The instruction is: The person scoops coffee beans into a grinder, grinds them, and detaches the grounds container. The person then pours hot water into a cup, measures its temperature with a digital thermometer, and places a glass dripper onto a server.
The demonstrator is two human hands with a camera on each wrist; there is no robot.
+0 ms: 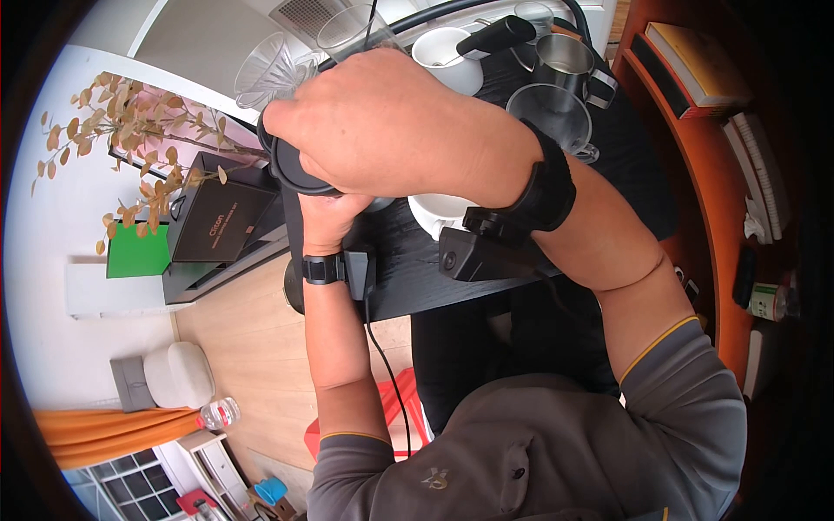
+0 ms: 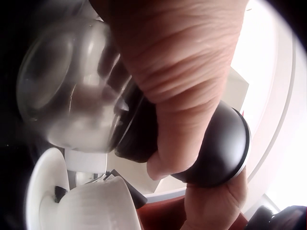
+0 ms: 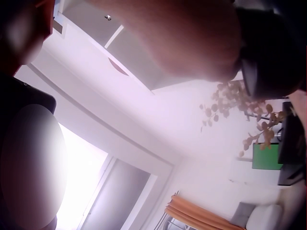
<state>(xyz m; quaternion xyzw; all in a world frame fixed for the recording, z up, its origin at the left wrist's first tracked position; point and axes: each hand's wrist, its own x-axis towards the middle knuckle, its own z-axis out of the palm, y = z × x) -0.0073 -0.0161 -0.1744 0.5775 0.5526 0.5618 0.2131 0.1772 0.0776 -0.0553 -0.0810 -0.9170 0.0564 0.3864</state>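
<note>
My two hands hold a clear glass jar (image 2: 67, 91) with a black collar and a rounded black end (image 2: 223, 146). In the left wrist view my left hand (image 2: 180, 81) curls round the dark collar, its thumb pressed along it. My right hand (image 2: 216, 203) grips the black end from the other side. Seen from the head, the right hand (image 1: 373, 122) lies above the left hand (image 1: 334, 213) and its fingers wrap over the black rim. Much of the jar is hidden there. A white cup (image 2: 103, 208) stands close below the glass in the left wrist view.
On the black table (image 1: 417, 286) stand a white cup (image 1: 434, 208), a white pot (image 1: 452, 74), a glass pitcher (image 1: 547, 117) and a metal pitcher (image 1: 565, 61). A ribbed glass dripper (image 1: 265, 74) stands behind the hands. A dark box (image 1: 221, 221) and dried leaves (image 1: 130, 113) are leftward.
</note>
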